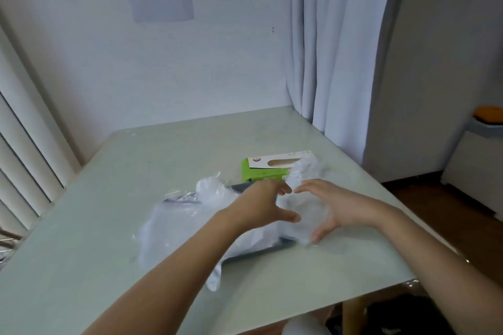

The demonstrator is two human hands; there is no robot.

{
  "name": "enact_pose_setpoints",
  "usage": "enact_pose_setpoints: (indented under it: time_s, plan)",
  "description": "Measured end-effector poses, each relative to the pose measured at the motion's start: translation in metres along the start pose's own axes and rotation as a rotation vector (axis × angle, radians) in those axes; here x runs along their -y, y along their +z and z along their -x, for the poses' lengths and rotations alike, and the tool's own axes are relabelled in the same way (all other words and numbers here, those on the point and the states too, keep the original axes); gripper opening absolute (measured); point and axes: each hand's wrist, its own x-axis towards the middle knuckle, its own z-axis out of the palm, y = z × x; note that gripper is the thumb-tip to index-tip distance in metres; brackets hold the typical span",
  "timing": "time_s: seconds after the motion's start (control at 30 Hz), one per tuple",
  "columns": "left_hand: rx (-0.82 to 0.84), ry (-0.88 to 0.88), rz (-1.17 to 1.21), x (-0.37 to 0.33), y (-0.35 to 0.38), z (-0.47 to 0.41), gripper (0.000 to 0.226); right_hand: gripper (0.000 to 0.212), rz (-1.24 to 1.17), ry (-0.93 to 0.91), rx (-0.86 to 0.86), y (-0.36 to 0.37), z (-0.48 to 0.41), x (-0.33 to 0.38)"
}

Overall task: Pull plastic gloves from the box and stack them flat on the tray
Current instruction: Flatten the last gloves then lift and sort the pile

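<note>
table (141, 171): pale green top, fills the lower half of the view; wall and a white curtain (340, 49) behind it.
pile (179, 223): clear plastic gloves heaped loosely over the tray, spilling past its left and near edges onto the table.
tray (258, 251): dark grey, mostly hidden under the pile; only a near edge and a strip of the far edge show.
box (261, 171): green and white, lying flat just beyond the tray, oval slot on top.
glove (299, 171): a crumpled clear one, its upper part in front of the box's right end, its lower part hanging between the two hands over the tray's right end.
left hand (261, 205): fingertips pinched on the glove's left side, thumb spread below.
right hand (334, 208): fingertips pinched on the glove's right side, thumb against its lower edge.
</note>
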Motion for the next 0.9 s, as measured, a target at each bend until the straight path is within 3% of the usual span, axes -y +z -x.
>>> enact_pose_setpoints:
  time_s: [0.13,0.27,0.37,0.47,0.5,0.53,0.6,0.67,0.77,0.83,0.9]
  plan:
    - [0.072,0.042,-0.085,-0.002,0.023,-0.018,0.079,0.076,0.130,-0.012,-0.148,0.018,0.026,0.001]
    - [0.188,0.058,-0.116,-0.003,0.031,-0.024,0.091,0.021,0.302,0.028,-0.237,0.026,0.031,-0.011]
    - [0.243,0.046,-0.120,-0.004,0.037,-0.025,0.090,0.026,0.124,0.031,-0.293,0.017,0.039,-0.026]
    - [0.268,0.057,-0.145,-0.008,0.041,-0.027,0.066,0.012,-0.104,0.087,-0.350,-0.010,0.049,-0.033]
    - [0.276,0.061,-0.159,-0.009,0.043,-0.027,0.062,0.024,-0.166,0.102,-0.366,-0.020,0.050,-0.032]
    - [0.278,0.060,-0.159,-0.010,0.044,-0.026,0.064,0.035,-0.237,0.096,-0.389,-0.030,0.052,-0.031]
    - [0.278,0.036,-0.096,-0.008,0.040,-0.026,0.080,0.029,-0.428,0.021,-0.426,-0.052,0.057,-0.018]
    - [0.269,0.076,0.095,-0.008,0.027,-0.027,0.093,0.014,-0.572,-0.076,-0.361,-0.072,0.062,-0.003]
    - [0.185,0.231,0.481,-0.016,0.001,-0.025,0.095,0.021,-0.696,-0.147,-0.176,-0.094,0.062,0.009]
    - [0.156,0.261,0.631,-0.023,-0.016,-0.021,0.083,0.024,-0.750,-0.151,-0.090,-0.103,0.054,0.015]
    - [0.153,0.235,0.682,-0.030,-0.024,-0.019,0.056,0.022,-0.740,-0.147,-0.043,-0.109,0.043,0.022]
